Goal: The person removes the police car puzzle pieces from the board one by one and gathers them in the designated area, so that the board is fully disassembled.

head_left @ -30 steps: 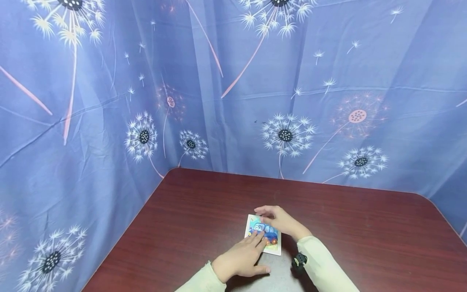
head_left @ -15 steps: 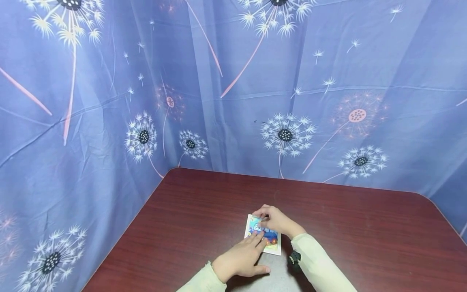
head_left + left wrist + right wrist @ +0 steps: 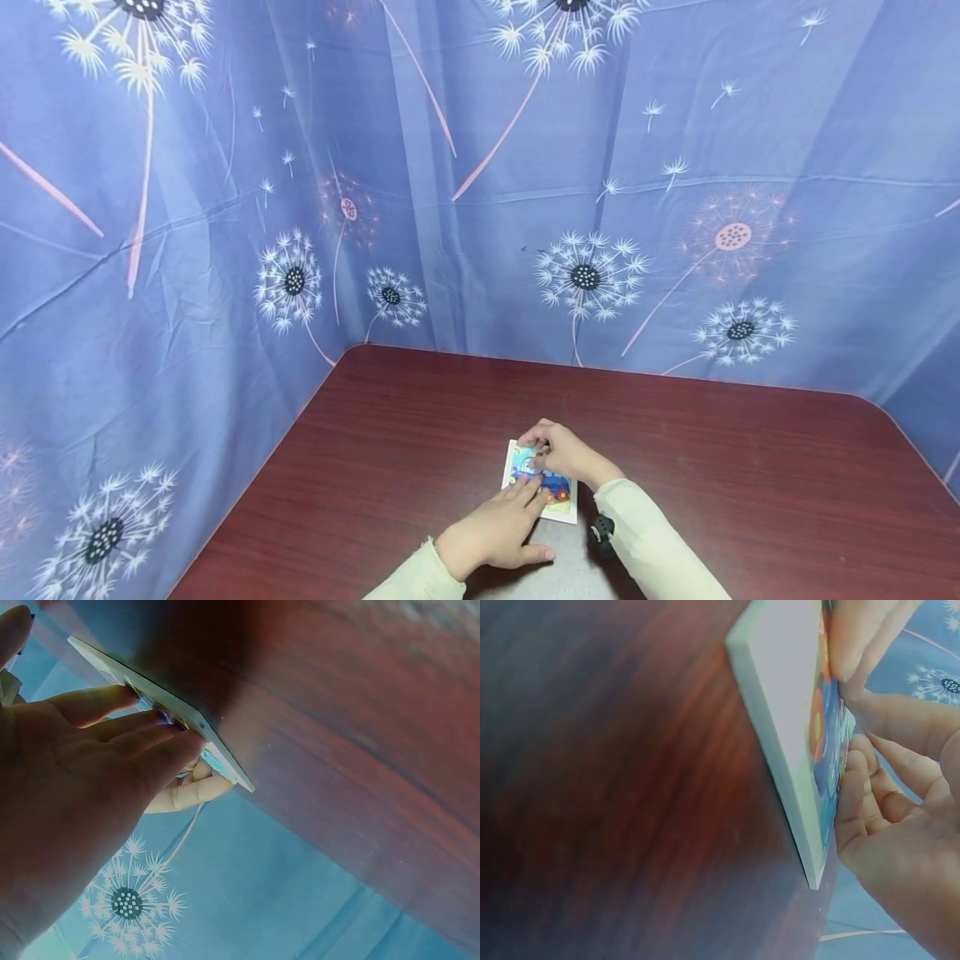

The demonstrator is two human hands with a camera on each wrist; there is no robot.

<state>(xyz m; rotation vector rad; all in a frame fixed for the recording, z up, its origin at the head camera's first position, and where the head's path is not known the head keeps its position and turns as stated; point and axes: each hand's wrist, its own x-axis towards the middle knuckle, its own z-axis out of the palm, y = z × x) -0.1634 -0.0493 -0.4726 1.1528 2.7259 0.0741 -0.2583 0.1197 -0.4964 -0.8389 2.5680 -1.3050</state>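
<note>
A small white-framed puzzle board [image 3: 561, 498] with a blue car picture lies flat on the dark red table [image 3: 712, 467], near its front edge. My left hand [image 3: 517, 504] rests on the board's near-left part with straight fingers; in the left wrist view these fingers [image 3: 127, 727] lie on the board's face [image 3: 161, 701]. My right hand [image 3: 542, 450] is at the board's far end, thumb and curled fingers pinching a puzzle piece of the picture. The right wrist view shows those curled fingers [image 3: 866, 787] against the board [image 3: 787, 712].
A blue curtain with a dandelion print [image 3: 480, 167] closes off the table at the back and left. The table's rounded right corner [image 3: 885, 412] and left edge are in view. A black wrist camera [image 3: 602, 527] sits on my right sleeve.
My right hand has drawn back a little, and its fingers have curled from spread to pinched down onto the picture's far end. The left hand and the board have stayed put.
</note>
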